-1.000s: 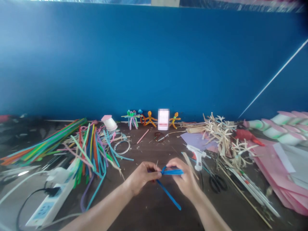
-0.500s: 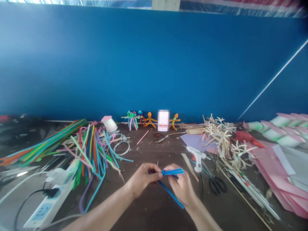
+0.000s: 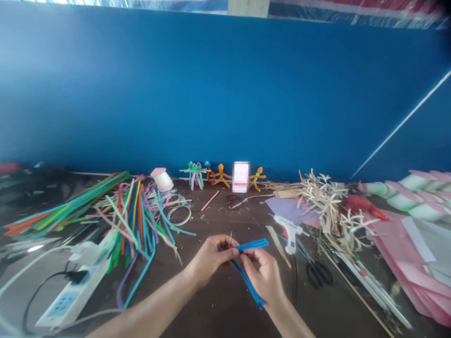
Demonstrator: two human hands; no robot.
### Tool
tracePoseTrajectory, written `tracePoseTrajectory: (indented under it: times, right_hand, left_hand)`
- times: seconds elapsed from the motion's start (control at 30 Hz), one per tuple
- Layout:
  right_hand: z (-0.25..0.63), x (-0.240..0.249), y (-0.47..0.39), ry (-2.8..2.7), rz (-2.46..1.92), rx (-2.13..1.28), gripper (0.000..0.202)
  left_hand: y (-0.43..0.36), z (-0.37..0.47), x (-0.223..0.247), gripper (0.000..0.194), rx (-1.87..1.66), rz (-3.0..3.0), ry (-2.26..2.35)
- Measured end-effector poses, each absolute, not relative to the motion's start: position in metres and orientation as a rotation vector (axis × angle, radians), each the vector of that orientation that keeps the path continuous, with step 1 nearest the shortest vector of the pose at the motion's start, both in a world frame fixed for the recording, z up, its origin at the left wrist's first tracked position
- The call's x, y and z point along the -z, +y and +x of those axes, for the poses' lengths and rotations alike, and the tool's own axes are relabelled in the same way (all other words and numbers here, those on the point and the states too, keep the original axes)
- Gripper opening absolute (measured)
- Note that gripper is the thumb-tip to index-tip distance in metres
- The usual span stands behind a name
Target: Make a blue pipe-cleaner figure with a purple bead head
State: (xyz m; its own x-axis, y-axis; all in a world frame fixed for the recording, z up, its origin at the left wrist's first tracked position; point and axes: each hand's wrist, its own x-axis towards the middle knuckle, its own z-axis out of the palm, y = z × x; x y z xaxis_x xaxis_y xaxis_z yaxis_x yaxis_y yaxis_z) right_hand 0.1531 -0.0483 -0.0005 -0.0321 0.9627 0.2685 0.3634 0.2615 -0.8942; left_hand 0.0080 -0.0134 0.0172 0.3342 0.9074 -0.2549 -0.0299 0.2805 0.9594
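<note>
Left hand (image 3: pixel 214 260) and right hand (image 3: pixel 262 272) are pinching blue pipe cleaners (image 3: pixel 255 244); orange figures (image 3: pixel 221 174) are standing by the worktop's (image 3: pixel 218 305) far edge.

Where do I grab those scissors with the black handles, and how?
I'd take the scissors by their black handle loops, coming from the near side. The loops lie closer to you, while the blades point away toward the white glue gun, so that way should keep you clear of them.

Open tabletop (image 3: pixel 218 310) lies near, between 2 forearms (image 3: pixel 160 298); pipe cleaners (image 3: pixel 141 220) block left, a glue gun (image 3: pixel 291 231) and scissors (image 3: pixel 320 272) right.
</note>
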Motion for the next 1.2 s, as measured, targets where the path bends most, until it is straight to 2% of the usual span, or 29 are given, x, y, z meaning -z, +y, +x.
tracePoseTrajectory:
  times: [0.4,0.63,0.87,1.03,1.2]
  right_hand:
    - [0.152,0.003,-0.053,-1.606,-1.354,-0.701,0.009]
    - [0.156,0.004,-0.054,-1.633,-1.345,-0.676,0.008]
    - [0.169,0.003,-0.055,-1.723,-1.419,-0.815,0.01]
    - [0.187,0.001,-0.058,-1.654,-1.455,-0.779,0.011]
    - [0.195,0.001,-0.063,-1.373,-1.275,-1.005,0.025]
  left_hand:
    - [-0.011,0.008,-0.014,0.03,-0.763,1.078,1.064]
    - [-0.011,0.008,-0.012,0.027,-0.796,1.046,1.068]
    - [-0.006,0.005,-0.003,0.026,-0.827,0.935,1.048]
    - [-0.006,0.0,0.003,0.03,-0.838,0.953,1.125]
    - [-0.008,0.0,0.009,0.03,-0.814,0.885,1.123]
